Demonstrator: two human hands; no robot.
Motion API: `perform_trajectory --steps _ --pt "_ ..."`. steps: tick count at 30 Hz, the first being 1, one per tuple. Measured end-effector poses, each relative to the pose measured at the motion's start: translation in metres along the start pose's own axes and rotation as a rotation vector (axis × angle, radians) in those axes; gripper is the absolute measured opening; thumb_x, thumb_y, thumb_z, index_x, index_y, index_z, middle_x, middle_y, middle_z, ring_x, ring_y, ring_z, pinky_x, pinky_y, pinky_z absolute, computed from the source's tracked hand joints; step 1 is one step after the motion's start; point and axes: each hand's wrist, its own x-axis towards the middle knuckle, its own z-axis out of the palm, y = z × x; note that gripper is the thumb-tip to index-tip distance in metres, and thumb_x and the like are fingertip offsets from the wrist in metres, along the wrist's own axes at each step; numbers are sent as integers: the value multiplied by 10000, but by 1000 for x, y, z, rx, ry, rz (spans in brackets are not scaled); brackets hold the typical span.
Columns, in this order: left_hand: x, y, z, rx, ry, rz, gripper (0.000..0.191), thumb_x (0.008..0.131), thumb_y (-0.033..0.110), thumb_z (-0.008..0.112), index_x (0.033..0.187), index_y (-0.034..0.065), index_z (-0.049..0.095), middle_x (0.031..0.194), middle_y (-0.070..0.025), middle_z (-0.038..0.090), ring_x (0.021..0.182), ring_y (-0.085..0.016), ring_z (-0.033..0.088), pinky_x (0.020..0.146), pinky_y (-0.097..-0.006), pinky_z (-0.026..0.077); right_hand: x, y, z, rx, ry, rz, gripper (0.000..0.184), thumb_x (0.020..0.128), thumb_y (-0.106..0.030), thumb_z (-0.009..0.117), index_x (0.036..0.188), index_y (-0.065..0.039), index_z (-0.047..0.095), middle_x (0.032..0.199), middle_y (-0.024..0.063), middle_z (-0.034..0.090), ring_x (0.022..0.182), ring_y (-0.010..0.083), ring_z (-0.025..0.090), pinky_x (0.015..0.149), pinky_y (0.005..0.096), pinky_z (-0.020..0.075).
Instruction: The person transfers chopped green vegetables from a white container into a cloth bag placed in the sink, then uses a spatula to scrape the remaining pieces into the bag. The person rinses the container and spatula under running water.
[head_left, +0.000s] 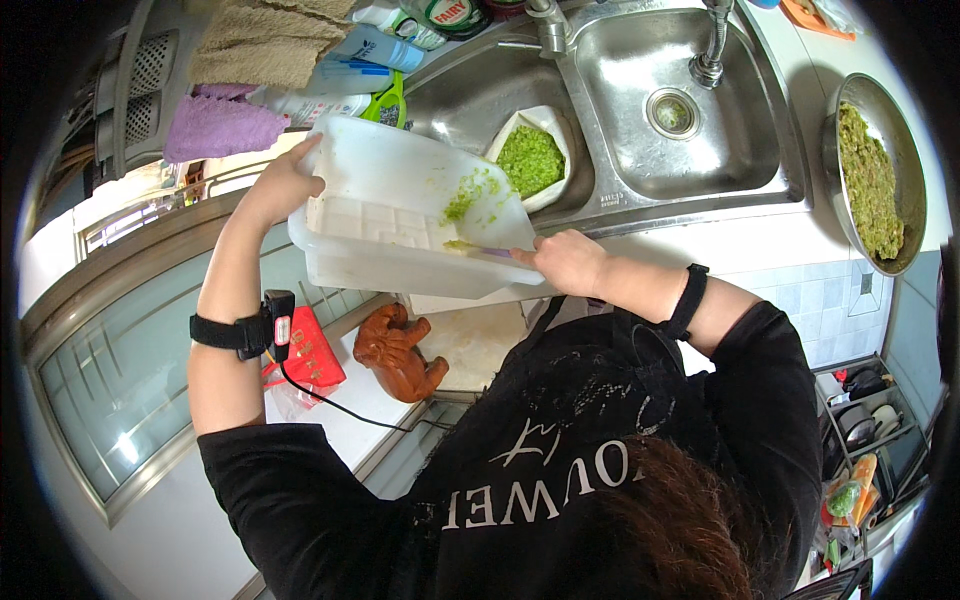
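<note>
My left hand (289, 180) grips the far-left end of a translucent white plastic bin (390, 262), which is tilted toward the sink. In my right hand (566, 259) is a utensil with a purple handle (491, 250); its tip, smeared with green, is inside the bin. Chopped green vegetable bits (469, 196) cling to the bin's inner wall near its right end. Just beyond that end, a white cloth bag (559, 131) full of finely chopped greens (531, 159) sits in the left sink basin (480, 90).
Right of the right sink basin (675, 45), a steel bowl (910, 187) holds a greenish minced mixture (870, 180). A faucet (551, 30) stands behind the basins. Bottles (386, 49), a tan towel (262, 45) and a purple cloth (221, 127) crowd the left. A brown figurine (397, 352) is below the bin.
</note>
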Motion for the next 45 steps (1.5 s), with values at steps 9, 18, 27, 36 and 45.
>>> perform_trajectory --steps 9,18,27,36,45 --pt "-65 10 13 409 180 111 258 746 171 574 982 89 641 1242 -245 414 1104 -327 454 927 -351 363 -2 -6 9 -11 -27 -16 562 706 -42 486 1262 -80 410 834 174 581 681 296 613 612 390 505" --pt "-129 21 28 406 107 522 350 639 253 718 898 31 637 1175 -108 507 1188 -291 383 1033 -418 241 -5 -10 14 4 28 -5 604 684 -29 505 1276 -89 402 786 155 576 665 286 603 596 385 497" --pt "-112 0 61 607 521 908 484 431 415 741 638 71 471 582 -33 433 573 -209 437 619 -320 410 -5 -2 1 139 8 95 551 715 -43 486 1262 -82 424 731 161 608 676 311 610 634 400 502" --pt "-85 12 47 569 627 1026 536 470 518 726 531 111 382 515 -9 339 502 -178 369 512 -262 332 16 6 -2 110 67 87 425 737 -57 468 1160 -44 505 690 155 608 667 309 611 611 411 497" --pt "-76 25 38 596 548 1029 525 456 522 703 520 117 376 493 6 339 494 -165 371 483 -260 312 15 2 -5 -108 38 179 440 757 -70 448 1184 36 440 706 115 625 674 248 628 567 351 503"
